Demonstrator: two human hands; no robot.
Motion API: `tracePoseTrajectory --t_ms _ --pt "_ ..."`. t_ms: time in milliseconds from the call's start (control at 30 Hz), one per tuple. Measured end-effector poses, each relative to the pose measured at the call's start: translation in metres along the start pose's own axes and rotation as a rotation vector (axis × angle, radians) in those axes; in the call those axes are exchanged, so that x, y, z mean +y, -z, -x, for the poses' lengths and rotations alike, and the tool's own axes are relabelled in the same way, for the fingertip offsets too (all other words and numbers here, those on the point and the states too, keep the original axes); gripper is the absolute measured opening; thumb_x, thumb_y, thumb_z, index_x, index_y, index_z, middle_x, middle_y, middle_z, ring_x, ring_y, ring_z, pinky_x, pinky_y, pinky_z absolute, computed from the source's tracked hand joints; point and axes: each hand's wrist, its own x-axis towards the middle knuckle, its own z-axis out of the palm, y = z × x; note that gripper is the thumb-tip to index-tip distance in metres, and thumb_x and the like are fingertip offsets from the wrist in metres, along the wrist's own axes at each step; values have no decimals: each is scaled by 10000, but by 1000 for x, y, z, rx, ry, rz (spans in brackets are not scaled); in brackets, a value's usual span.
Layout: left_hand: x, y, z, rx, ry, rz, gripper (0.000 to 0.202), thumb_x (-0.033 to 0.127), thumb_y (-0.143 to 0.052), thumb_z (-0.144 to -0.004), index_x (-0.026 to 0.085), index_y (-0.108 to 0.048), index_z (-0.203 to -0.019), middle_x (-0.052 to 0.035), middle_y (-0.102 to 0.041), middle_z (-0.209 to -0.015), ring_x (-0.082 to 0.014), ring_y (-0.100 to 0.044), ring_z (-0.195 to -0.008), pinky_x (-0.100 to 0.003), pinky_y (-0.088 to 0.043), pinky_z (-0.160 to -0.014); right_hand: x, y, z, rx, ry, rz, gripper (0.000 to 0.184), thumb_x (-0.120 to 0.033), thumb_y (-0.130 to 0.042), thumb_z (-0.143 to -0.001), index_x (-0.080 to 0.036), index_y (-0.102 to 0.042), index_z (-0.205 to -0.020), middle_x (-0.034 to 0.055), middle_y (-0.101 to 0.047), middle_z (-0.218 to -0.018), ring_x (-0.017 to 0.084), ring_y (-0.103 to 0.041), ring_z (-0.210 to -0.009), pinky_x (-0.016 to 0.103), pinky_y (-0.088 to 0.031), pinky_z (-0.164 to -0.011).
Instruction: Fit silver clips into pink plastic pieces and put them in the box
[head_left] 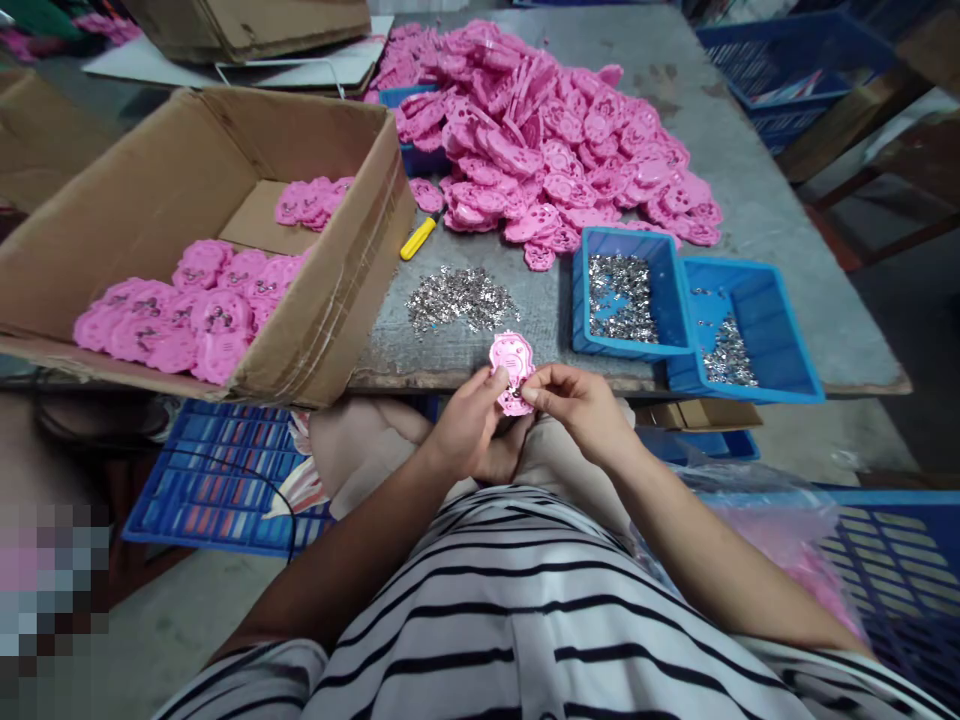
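Observation:
I hold one pink plastic part (511,362) in front of me at the table's near edge. My left hand (469,425) grips its left side with the thumb on top. My right hand (581,405) pinches its lower right edge, fingers pressed together. Just beyond lies a loose heap of small silver metal pieces (461,298) on the grey table (757,200). A big pile of the same pink parts (555,150) covers the table's far middle.
An open cardboard box (330,290) at left holds more pink parts (195,310). Two blue trays (622,295) (750,330) with silver pieces sit at right. A yellow-handled tool (418,237) lies by the box. Blue crates stand on the floor and at far right.

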Motion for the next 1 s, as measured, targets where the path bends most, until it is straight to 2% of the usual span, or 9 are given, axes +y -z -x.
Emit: tracePoseTrajectory --t_ms 67,167,233,300,367,467,633,833,1000 --pt "5 -7 0 28 218 261 197 298 -575 -825 145 -586 -950 -102 -694 -977 -210 -659 -933 -417 -524 -870 -1 -1 0 21 66 60 279 -432 -790 -608 -190 -656 -638 14 -621 -725 160 -567 -736 317 -462 -713" --pt "13 -10 1 164 290 374 112 194 -505 -833 126 -572 -891 -92 -703 -836 -188 -677 -752 -396 -559 -736 -3 0 -1 122 152 69 234 -394 -794 -603 -198 -668 -606 38 -631 -836 181 -575 -862 315 -455 -746" --pt "16 -10 3 184 277 338 110 196 -491 -828 122 -566 -861 -82 -695 -766 -170 -661 -635 -334 -544 -629 -2 2 -2 109 67 -31 249 -400 -786 -600 -191 -652 -605 24 -627 -744 147 -552 -702 288 -429 -626" --pt "17 -11 7 169 253 293 101 195 -538 -785 122 -569 -847 -56 -679 -721 -134 -620 -548 -261 -493 -543 -2 4 -3 61 -40 -137 278 -412 -786 -583 -179 -637 -613 -9 -589 -603 100 -453 -529 258 -351 -516" --pt "18 -13 11 158 229 252 135 158 -609 -706 124 -574 -832 -29 -665 -709 -101 -591 -534 -209 -441 -505 -1 5 -4 54 -74 -188 291 -407 -793 -561 -168 -634 -614 -32 -546 -523 76 -389 -472 243 -299 -483" --pt "19 -20 15 160 185 157 224 95 -663 -595 134 -570 -794 -7 -663 -706 -75 -568 -537 -179 -403 -488 -1 6 -4 78 -64 -200 277 -385 -788 -552 -157 -641 -607 -35 -538 -506 69 -390 -468 236 -288 -480" --pt "17 -32 14 232 102 22 210 86 -648 -578 158 -530 -736 48 -600 -578 -44 -476 -445 -174 -383 -469 -3 10 -2 80 -73 -138 256 -367 -779 -550 -151 -657 -612 -24 -558 -520 72 -409 -473 232 -301 -466" --pt "3 -30 6 341 -21 -212 258 101 -660 -571 174 -547 -791 29 -642 -702 -74 -527 -534 -208 -430 -544 -4 13 2 61 -68 -68 257 -397 -754 -596 -161 -668 -645 -19 -562 -533 92 -460 -491 244 -389 -486" --pt "-6 -27 2 393 -57 -372 286 148 -709 -555 178 -582 -809 19 -646 -737 -94 -536 -602 -214 -429 -582 -3 16 5 15 16 122 196 -363 -657 -728 -174 -707 -729 19 -640 -630 135 -559 -565 277 -472 -565"
